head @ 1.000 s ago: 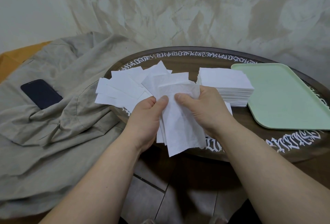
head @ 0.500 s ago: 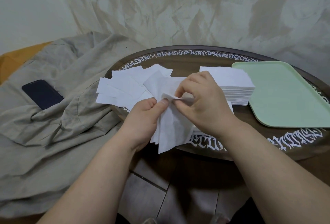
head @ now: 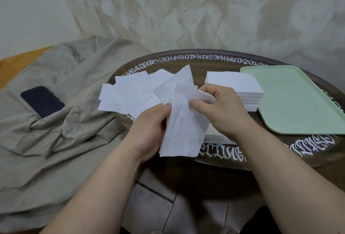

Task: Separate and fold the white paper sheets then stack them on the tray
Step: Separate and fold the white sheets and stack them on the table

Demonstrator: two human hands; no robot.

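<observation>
step: separating | my left grip (head: pixel 149 122) and right grip (head: pixel 222 110) pinch thin white paper sheet (head: pixel 183 131), long axis hanging toward me | pale green plastic tray (head: pixel 298 103) lies right, nearer right grip

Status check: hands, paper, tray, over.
Left hand and right hand both pinching one white sheet, plies parting. Green tray bare, nothing stacked. Loose sheets and neat stack on table; nothing blocking the tray.

body: two bare forearms | left hand (head: pixel 149 129), right hand (head: pixel 224 114) ungloved | no sleeves, rings or watch visible
</observation>
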